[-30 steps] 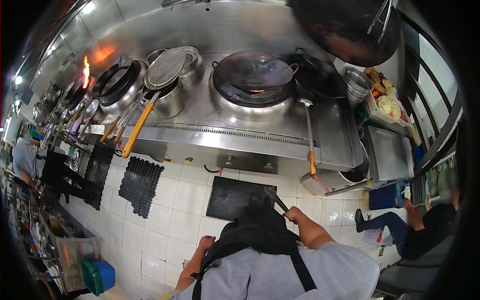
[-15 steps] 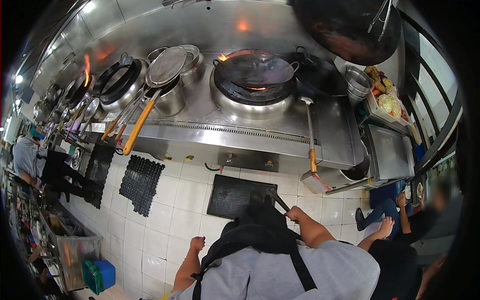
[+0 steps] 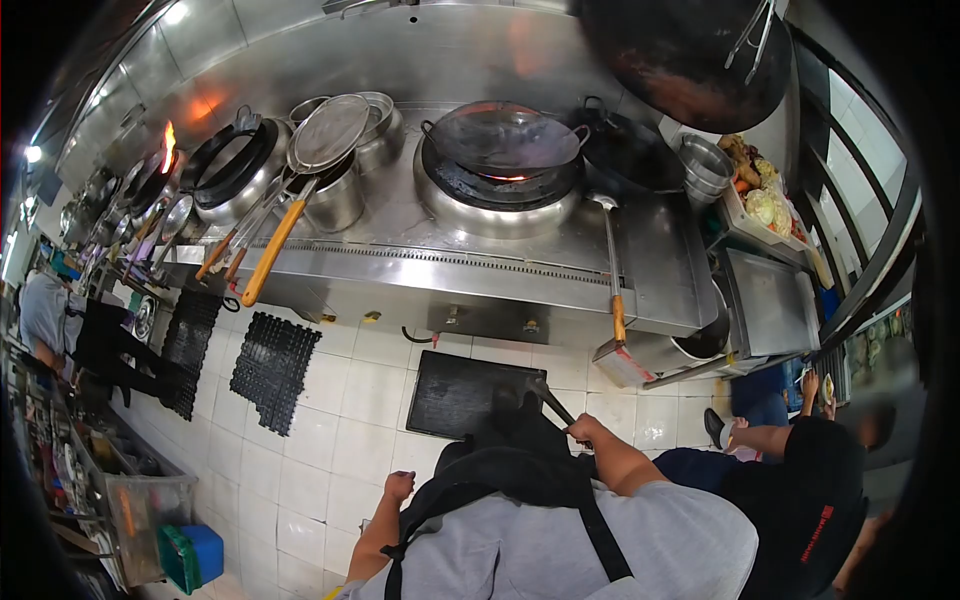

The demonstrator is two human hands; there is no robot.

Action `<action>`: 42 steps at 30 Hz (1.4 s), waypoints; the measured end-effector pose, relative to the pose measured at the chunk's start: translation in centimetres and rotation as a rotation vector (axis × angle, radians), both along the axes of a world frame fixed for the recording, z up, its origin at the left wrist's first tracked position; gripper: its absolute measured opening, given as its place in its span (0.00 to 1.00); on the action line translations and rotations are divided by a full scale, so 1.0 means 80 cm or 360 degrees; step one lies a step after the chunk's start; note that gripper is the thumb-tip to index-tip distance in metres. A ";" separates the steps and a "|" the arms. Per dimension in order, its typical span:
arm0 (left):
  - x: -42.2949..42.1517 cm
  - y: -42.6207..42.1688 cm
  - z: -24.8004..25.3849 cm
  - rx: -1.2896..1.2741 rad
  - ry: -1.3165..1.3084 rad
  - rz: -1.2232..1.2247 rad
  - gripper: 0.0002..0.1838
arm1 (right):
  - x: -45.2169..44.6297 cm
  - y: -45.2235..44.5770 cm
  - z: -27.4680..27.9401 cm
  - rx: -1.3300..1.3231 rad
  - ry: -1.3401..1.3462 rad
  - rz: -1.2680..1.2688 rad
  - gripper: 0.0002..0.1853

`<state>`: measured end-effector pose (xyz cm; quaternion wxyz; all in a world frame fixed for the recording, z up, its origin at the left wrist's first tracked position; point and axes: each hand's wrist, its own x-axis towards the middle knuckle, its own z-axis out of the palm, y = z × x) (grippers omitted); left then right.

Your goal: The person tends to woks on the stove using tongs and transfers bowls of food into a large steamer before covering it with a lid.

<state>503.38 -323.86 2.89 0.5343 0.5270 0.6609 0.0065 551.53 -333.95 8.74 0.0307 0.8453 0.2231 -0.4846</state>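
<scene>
A: Grip?

B: Right hand (image 3: pixel 583 428) wrapped round a dark long-handled tool (image 3: pixel 553 402) — lower centre of frame, slanting up-left past my apron (image 3: pixel 500 450), far end over the black mat (image 3: pixel 440 395). Left hand (image 3: pixel 399 487) curled closed, well apart, no tool in it.

A: Handling advice?

B: Firm fingers, loose wrist, far end angled away from the apron. Person (image 3: pixel 790 490) at lower right is near my right side, so elbow in — no wide swings. Wok (image 3: pixel 505 138), upper centre, is over live flame (image 3: pixel 505 178); forearms should be well off that.

A: Any writing?

B: Red lettering (image 3: pixel 817 535) on that person's black shirt, lower right. Maybe starts "MANN"; view's too skewed for the rest. Red-and-white box (image 3: pixel 622 364), right of centre: print too small.
</scene>
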 end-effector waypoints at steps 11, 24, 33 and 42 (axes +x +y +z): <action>-0.024 -0.005 -0.004 -0.0006 -0.0007 -0.0120 0.15 | -0.004 -0.007 -0.003 -0.0053 0.0027 -0.0076 0.22; -0.025 -0.001 -0.061 0.0707 0.0369 -0.1531 0.21 | 0.000 -0.017 -0.006 0.0008 -0.0105 0.0272 0.19; -0.059 0.086 -0.097 0.0446 0.0275 -0.2121 0.21 | -0.022 -0.084 0.053 0.0336 -0.0169 -0.0169 0.21; 0.037 0.217 -0.125 0.1092 0.0230 -0.2095 0.15 | -0.055 -0.269 -0.098 0.0332 -0.0405 0.0316 0.26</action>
